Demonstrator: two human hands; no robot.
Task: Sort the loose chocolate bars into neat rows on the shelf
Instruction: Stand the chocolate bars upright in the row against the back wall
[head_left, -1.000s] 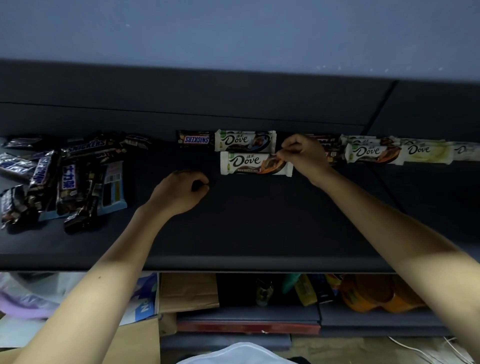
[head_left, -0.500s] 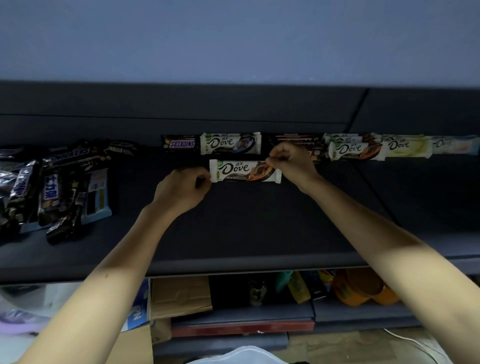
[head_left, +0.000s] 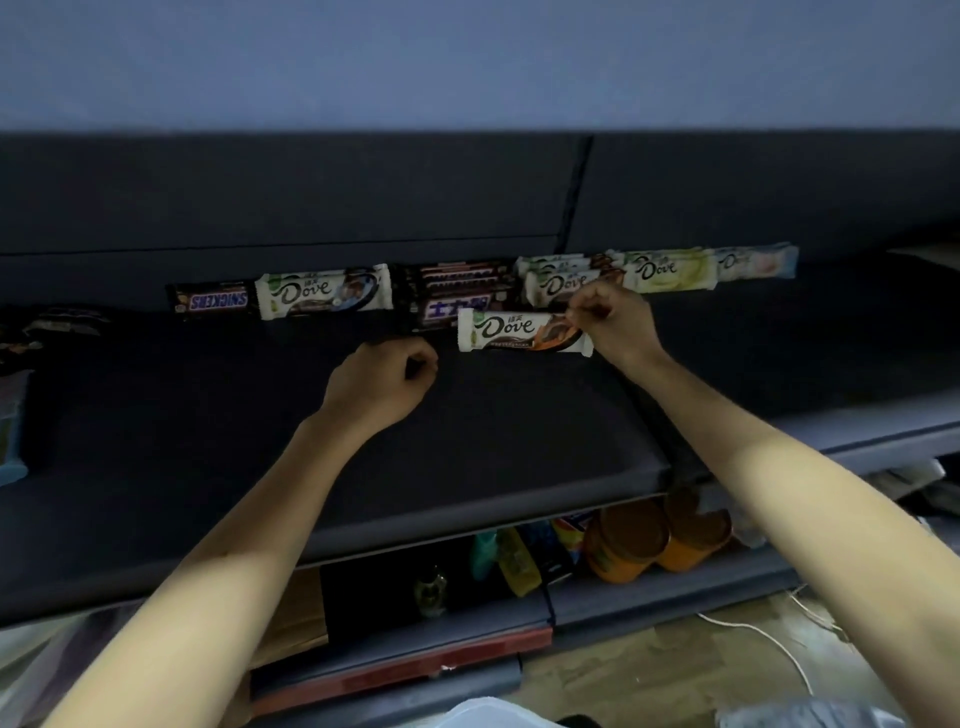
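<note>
My right hand (head_left: 613, 325) pinches the right end of a white Dove bar with an orange-brown picture (head_left: 514, 331), held just in front of the back row on the dark shelf (head_left: 467, 441). My left hand (head_left: 382, 382) hovers to the left of that bar, fingers curled and holding nothing. Along the back stand a Snickers bar (head_left: 213, 300), a white Dove bar (head_left: 322, 291), a stack of dark Snickers bars (head_left: 457, 291), more Dove bars (head_left: 563, 280), a pale green Dove bar (head_left: 665, 270) and a pale pink one (head_left: 753, 262).
A loose heap of dark bars (head_left: 47, 332) lies at the far left with a light blue packet (head_left: 10, 426). Under the shelf sit orange jars (head_left: 654, 540), bottles and a cardboard box (head_left: 301, 613). A white cable (head_left: 769, 639) runs on the floor.
My right hand has carried the Dove bar to the right, from below the white Dove bar to in front of the dark stack. My left hand has let go of its left end.
</note>
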